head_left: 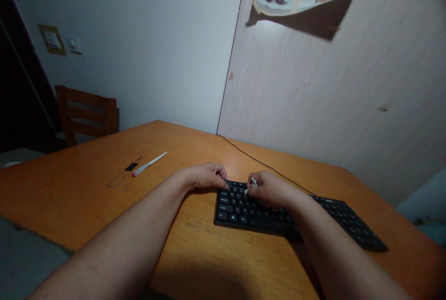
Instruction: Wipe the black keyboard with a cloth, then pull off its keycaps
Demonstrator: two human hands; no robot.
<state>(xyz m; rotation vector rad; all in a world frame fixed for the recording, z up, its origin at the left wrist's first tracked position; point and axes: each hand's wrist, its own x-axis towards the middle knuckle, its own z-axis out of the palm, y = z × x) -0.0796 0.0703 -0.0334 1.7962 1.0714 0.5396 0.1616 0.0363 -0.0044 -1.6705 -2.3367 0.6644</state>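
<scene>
- My left fingers [219, 182] grip keyboard [259, 222] corner; best kept steady.
- My right fingers [256, 192] pinch white wad [254, 182] (tissue, probably): light pressure over keys [233, 218].

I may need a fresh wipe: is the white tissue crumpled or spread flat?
Crumpled: the tissue shows as creased white bits in the right hand.

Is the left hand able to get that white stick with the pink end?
Probably yes. The left hand is at the corner of the keyboard, and the white stick lies on the same table, off to the left. Nothing seems to stand between them.
</scene>
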